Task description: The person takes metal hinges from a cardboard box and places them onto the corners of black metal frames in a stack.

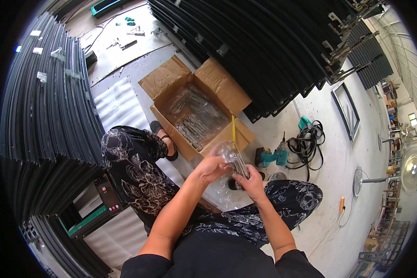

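Both my hands hold one clear plastic packet of thin metal parts (235,159) in front of me, above my knees. My left hand (211,167) grips its upper left side, fingers curled around the plastic. From below and to the right, my right hand (251,183) closes on the packet's lower end. Just beyond the packet stands an open cardboard box (217,81) filled with several more clear packets of the same metal parts (194,116).
Stacks of long dark metal profiles (46,106) rise on the left and across the top (264,51). A teal cordless drill (271,156) and coiled black cable (307,139) lie on the floor to the right. A small machine with a screen (99,197) sits lower left. Fans stand far right.
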Demonstrator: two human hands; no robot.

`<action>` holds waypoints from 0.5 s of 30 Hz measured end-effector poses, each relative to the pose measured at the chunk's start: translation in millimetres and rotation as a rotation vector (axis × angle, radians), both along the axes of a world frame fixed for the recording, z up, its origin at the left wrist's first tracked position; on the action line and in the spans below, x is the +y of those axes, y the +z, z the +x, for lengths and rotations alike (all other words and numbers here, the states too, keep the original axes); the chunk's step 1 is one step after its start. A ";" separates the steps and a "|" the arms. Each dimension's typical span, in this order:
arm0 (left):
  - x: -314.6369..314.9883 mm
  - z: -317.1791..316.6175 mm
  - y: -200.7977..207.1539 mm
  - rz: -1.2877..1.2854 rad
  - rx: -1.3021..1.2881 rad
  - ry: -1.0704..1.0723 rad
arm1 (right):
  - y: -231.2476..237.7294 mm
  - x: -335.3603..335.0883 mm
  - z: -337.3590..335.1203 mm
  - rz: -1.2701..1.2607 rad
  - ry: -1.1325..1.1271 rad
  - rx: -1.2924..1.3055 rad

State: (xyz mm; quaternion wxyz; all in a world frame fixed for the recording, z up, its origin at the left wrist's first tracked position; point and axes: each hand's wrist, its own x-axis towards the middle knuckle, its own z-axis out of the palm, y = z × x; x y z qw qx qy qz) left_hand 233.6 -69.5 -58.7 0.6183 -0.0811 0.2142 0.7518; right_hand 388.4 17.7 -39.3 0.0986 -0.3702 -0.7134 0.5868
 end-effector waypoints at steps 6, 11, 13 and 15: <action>4.9 9.9 -12.4 0.001 0.140 0.007 | -0.5 3.5 -3.1 -0.331 0.001 0.088; 6.5 12.2 -5.8 -0.036 0.202 0.022 | -1.9 0.3 -5.8 -0.253 -0.022 0.134; 6.1 12.1 -8.9 -0.037 0.272 -0.003 | -3.4 1.3 -4.8 -0.210 -0.016 0.183; 7.8 4.5 -7.6 -0.010 0.289 0.036 | -4.8 5.4 -1.7 -0.136 0.028 0.108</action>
